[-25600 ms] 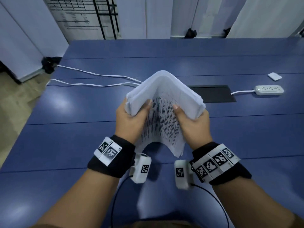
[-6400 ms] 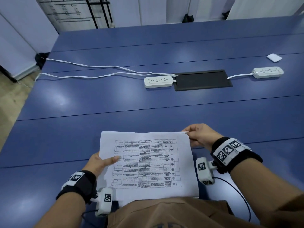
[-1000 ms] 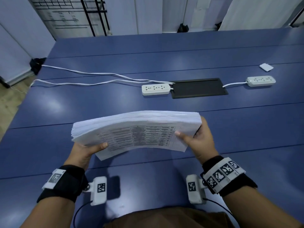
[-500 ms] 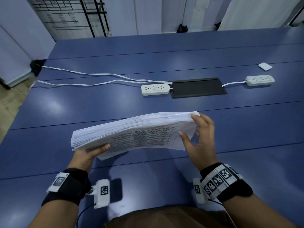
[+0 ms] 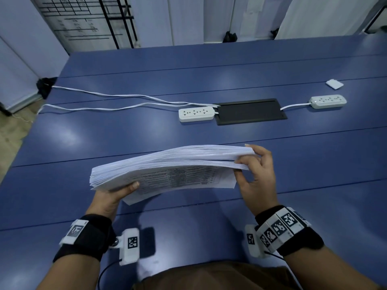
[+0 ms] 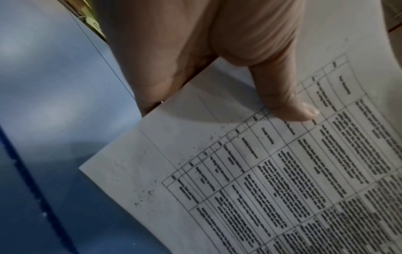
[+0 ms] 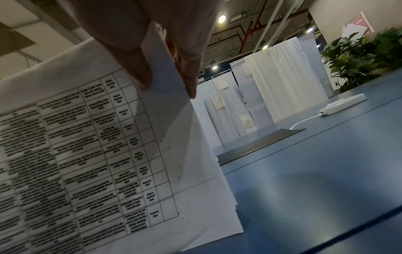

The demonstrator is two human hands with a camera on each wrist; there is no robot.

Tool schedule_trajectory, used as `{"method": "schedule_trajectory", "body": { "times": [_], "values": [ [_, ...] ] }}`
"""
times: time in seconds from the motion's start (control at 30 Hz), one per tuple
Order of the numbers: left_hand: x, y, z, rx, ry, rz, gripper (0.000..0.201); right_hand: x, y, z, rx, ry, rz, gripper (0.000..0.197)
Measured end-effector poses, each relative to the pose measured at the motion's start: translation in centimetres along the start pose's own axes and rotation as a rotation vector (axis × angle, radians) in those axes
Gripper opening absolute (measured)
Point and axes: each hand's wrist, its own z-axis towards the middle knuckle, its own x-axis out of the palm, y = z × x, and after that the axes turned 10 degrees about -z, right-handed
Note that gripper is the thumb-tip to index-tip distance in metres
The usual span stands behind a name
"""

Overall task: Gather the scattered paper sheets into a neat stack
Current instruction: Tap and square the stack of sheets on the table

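A thick stack of white paper sheets hangs above the blue table, tilted with its printed table side facing me and its right end higher. My left hand grips the left end, thumb pressed on the printed sheet and the other fingers hidden behind. My right hand is at the right end. In the right wrist view its thumb and fingers pinch the edge of the sheets. The lowest sheets sag below the rest.
Two white power strips flank a black cable hatch at mid-table. White cords run off to the left. A small white card lies far right. A potted plant stands beyond the table.
Over the last second my right hand let go of its full grip on the right end and now pinches only the edge with its fingertips. The left hand holds as before.
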Motion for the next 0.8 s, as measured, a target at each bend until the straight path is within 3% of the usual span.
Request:
{"method": "schedule_trajectory", "body": {
  "times": [0.3,0.53,0.6,0.67,0.7,0.8],
  "values": [
    [0.62,-0.29,-0.01,0.027,-0.052,0.014,0.078,-0.24,-0.21,-0.07,-0.216,-0.04,-0.2,0.025],
    [0.69,-0.31,0.12,0.026,-0.074,-0.014,0.077,-0.31,0.01,-0.22,-0.219,-0.144,-0.424,0.029],
    [0.62,-0.18,0.16,0.02,-0.076,-0.008,0.068,-0.34,0.03,-0.19,-0.219,-0.166,-0.453,0.029],
    [0.45,0.13,0.23,0.009,-0.07,-0.002,0.033,-0.34,0.11,-0.26,-0.225,-0.175,-0.487,0.03],
    [0.51,0.15,0.21,0.008,-0.079,0.013,0.026,-0.33,0.18,-0.31,-0.226,-0.176,-0.501,0.03],
    [0.74,0.06,0.13,0.01,-0.092,0.063,0.033,-0.32,0.08,-0.46,-0.217,-0.174,-0.48,0.031]
  ]
}}
